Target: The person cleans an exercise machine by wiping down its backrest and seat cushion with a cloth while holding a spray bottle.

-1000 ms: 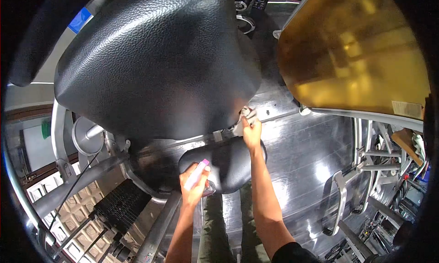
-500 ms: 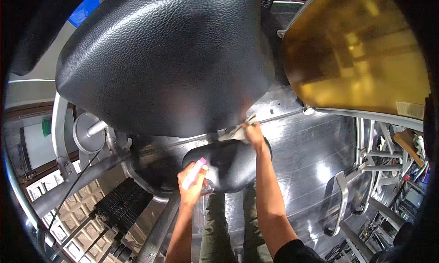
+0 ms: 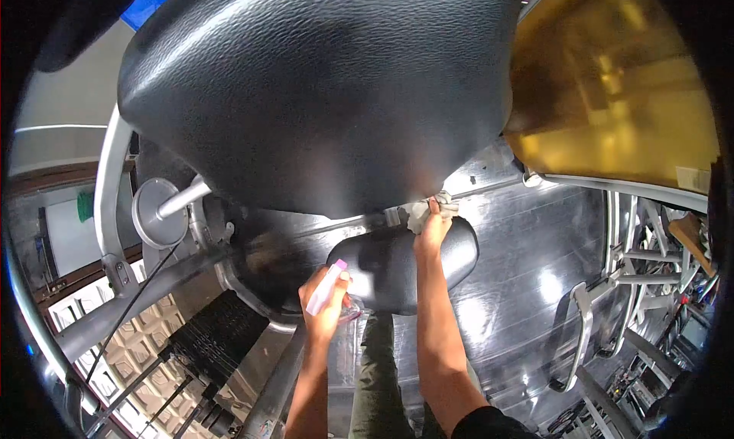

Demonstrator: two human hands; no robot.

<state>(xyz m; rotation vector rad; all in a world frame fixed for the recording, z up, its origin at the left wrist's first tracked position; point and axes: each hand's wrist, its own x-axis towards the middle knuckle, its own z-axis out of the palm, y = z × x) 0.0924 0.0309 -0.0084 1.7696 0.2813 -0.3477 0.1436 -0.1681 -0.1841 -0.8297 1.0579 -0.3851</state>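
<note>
A large black padded backrest (image 3: 321,95) fills the upper middle of the head view. Below it is a smaller black padded seat (image 3: 390,271). My right hand (image 3: 434,229) grips a crumpled pale cloth (image 3: 420,216) at the lower right edge of the backrest, above the seat. My left hand (image 3: 325,298) is wrapped round a clear spray bottle (image 3: 326,288) with a white and pink top, held left of the seat. Part of the bottle's body is hidden behind my fingers.
An amber translucent panel (image 3: 612,95) stands at the upper right. Metal frames (image 3: 585,340) are at the right. At the left are a round disc on a bar (image 3: 160,212), a grey tube (image 3: 145,286) and a black weight stack (image 3: 218,336).
The view has shifted, so the backrest and seat appear farther right. My right hand and the cloth have moved along the backrest's lower edge. The bottle stays in my left hand.
</note>
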